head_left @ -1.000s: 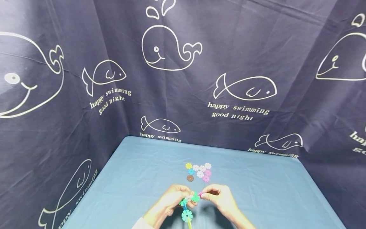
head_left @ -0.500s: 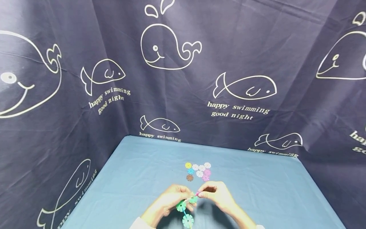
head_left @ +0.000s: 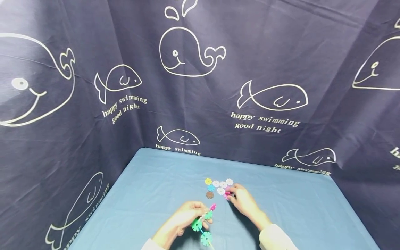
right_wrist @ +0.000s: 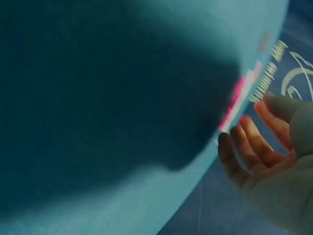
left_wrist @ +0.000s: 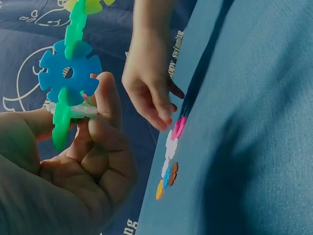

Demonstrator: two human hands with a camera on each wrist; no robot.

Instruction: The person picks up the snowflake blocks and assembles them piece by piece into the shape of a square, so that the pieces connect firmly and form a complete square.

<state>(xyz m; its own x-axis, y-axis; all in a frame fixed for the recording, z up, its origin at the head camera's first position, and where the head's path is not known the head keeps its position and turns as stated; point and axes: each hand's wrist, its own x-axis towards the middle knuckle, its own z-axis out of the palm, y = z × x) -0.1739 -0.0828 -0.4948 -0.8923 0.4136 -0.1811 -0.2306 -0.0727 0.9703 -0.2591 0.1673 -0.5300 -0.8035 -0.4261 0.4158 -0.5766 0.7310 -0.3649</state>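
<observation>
My left hand (head_left: 188,213) pinches a chain of linked plastic snowflake discs. In the left wrist view a blue disc (left_wrist: 85,56) stands face-on, with a green disc (left_wrist: 60,129) edge-on below it and a whitish disc (left_wrist: 83,111) between my thumb and finger. One end of the chain carries a pink disc (head_left: 213,207); a teal disc (head_left: 206,238) hangs lower. Reaching over the table, my right hand (head_left: 245,201) is at the loose pink discs (right_wrist: 234,100), fingers apart and slightly bent. Nothing is held in it; whether a fingertip touches a disc, I cannot tell.
Beside the pink discs lie several white discs (head_left: 221,191), a yellow disc (head_left: 208,181), a blue disc (head_left: 211,187) and a brown disc (head_left: 210,195). They lie on a blue cloth-covered table (head_left: 156,187). Dark printed curtains (head_left: 200,104) stand behind and at the sides.
My right hand has left the pink disc on the chain and moved forward and right to the loose pink discs. My left hand keeps its hold, nearly in place.
</observation>
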